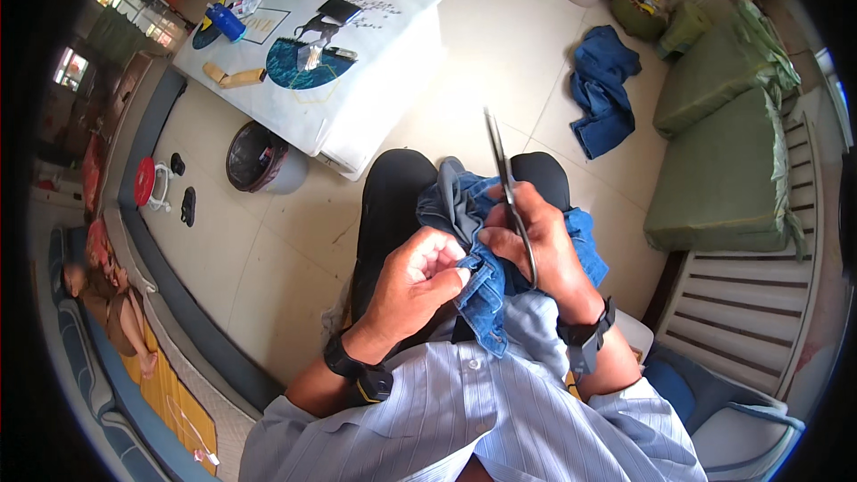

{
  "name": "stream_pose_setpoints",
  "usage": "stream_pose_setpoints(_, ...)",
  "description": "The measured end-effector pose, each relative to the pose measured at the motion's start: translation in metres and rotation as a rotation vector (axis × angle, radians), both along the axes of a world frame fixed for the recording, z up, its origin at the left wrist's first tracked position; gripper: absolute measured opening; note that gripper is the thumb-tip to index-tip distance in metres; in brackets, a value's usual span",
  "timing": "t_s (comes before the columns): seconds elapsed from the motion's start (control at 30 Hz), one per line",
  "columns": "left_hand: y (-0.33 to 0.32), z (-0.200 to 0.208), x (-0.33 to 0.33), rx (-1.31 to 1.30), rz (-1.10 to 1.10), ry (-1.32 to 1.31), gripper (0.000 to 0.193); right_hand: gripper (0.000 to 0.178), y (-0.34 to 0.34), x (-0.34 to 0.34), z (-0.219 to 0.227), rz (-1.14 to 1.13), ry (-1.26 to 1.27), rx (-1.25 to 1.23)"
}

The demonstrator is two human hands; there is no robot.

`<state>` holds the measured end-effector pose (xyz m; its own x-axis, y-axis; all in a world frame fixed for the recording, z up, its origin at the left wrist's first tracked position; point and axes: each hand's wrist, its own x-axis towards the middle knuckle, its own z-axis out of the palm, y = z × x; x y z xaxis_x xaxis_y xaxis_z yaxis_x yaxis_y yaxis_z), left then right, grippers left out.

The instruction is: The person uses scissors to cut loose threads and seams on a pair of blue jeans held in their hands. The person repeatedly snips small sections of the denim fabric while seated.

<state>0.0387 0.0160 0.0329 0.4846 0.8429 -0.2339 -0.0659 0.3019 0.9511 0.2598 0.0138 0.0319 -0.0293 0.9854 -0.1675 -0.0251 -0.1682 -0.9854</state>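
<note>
Blue jeans (484,299) lie bunched across my lap, their grey inner side showing near the knees. My left hand (417,281) is closed, thumb and fingers pinching the edge of the denim. In my right hand (542,243) is a long, thin, dark metal tool that looks like a pair of scissors (502,156). Its tip points up and away from me, past my knees, and its lower end curves along my palm. The right fingers also rest against the denim. Part of the tool's handle is hidden by my hand.
A second pair of jeans (607,85) lies on the floor at the right, near green cushions (714,187) on a slatted bench (736,299). Ahead left stands a table (393,54) with a blue bottle (227,23), beside a bin (286,170). Someone (116,308) reclines at far left.
</note>
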Motion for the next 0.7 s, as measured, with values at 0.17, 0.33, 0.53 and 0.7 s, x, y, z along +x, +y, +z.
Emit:
stream_pose_setpoints(0.17,-0.006,-0.006,0.018,0.215,0.053,0.132,0.029,0.043,-0.035,0.010,0.039,-0.186,-0.330,0.021)
stream_pose_setpoints(0.33,-0.005,-0.014,0.034,0.360,-0.007,0.142,0.022,0.045,-0.061,0.007,0.025,-0.078,-0.313,-0.081)
stream_pose_setpoints(0.53,-0.002,-0.019,0.027,0.149,-0.094,0.075,0.022,0.041,-0.062,0.002,0.008,-0.088,-0.061,-0.163)
stream_pose_setpoints(0.7,0.002,-0.010,0.023,0.700,-0.087,0.300,0.028,0.040,-0.057,0.008,0.002,0.006,-0.039,-0.181)
